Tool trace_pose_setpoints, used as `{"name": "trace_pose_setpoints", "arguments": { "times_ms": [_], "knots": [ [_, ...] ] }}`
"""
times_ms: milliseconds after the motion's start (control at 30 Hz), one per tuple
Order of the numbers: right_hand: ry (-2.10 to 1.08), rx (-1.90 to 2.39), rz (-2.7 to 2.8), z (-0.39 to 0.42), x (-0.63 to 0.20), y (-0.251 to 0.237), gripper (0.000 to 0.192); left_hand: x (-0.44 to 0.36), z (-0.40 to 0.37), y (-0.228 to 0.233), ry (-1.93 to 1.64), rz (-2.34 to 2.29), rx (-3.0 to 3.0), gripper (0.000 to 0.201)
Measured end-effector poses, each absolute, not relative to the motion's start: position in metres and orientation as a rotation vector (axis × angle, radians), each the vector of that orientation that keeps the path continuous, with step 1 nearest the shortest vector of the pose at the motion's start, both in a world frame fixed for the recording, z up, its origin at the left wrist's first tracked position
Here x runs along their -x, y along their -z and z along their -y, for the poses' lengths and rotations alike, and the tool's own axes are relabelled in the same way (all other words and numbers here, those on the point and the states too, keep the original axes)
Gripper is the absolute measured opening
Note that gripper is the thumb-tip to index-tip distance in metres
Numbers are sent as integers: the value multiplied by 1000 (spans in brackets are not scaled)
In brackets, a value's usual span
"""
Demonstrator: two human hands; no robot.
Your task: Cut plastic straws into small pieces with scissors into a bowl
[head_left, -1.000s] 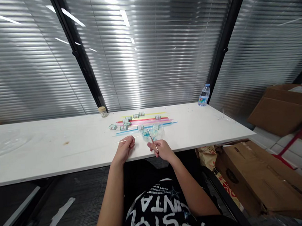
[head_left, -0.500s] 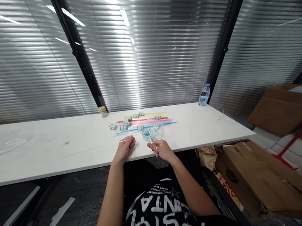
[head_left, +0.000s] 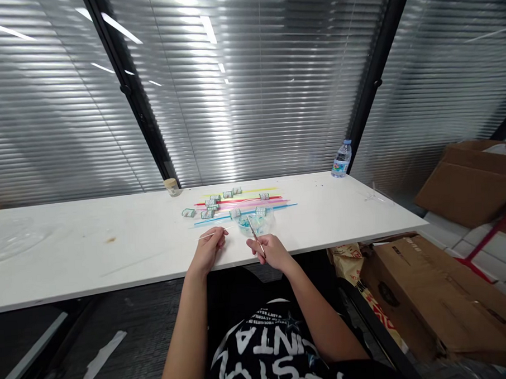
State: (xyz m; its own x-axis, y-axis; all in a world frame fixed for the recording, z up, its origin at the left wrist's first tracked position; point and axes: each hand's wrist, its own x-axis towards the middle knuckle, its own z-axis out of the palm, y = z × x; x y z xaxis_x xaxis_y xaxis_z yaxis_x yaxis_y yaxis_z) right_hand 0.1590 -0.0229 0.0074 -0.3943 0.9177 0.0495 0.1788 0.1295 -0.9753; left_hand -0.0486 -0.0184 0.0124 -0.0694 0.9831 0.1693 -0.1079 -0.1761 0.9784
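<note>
My left hand [head_left: 210, 250] is closed in a pinch around a thin white stick [head_left: 205, 236], which pokes out on both sides of the fingers. My right hand [head_left: 269, 250] grips a slim pair of scissors [head_left: 253, 229], blades pointing up and away; whether the blades are apart is too small to tell. Just beyond the blades stands a clear bowl [head_left: 272, 222] with small blue bits in it. Behind it lie blue sticks [head_left: 285, 206], pink sticks [head_left: 281, 203], red sticks [head_left: 237, 201] and yellow sticks [head_left: 261, 189], with several small labelled wrappers [head_left: 189, 213] among them.
At the table's back edge stand a small jar with a tan lid [head_left: 171, 186] and a water bottle [head_left: 341, 160]. Clear plastic [head_left: 16, 239] lies on the white table [head_left: 142, 244] at left. Cardboard boxes [head_left: 442, 298] sit on the right, below the tabletop.
</note>
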Motion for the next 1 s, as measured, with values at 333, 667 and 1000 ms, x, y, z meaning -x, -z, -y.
{"name": "trace_pose_setpoints", "arguments": {
  "times_ms": [333,667,1000],
  "knots": [
    [-1294,1106,1724,21,-158,-5,54,49,18,-12,-1359,-1096,-1350,34],
    [-1292,1114,1731,19,-158,-5,54,49,20,-14,-1339,-1098,-1360,35],
    [-1279,1109,1730,19,-158,-3,53,50,19,-12,-1335,-1099,-1355,35]
  ]
}}
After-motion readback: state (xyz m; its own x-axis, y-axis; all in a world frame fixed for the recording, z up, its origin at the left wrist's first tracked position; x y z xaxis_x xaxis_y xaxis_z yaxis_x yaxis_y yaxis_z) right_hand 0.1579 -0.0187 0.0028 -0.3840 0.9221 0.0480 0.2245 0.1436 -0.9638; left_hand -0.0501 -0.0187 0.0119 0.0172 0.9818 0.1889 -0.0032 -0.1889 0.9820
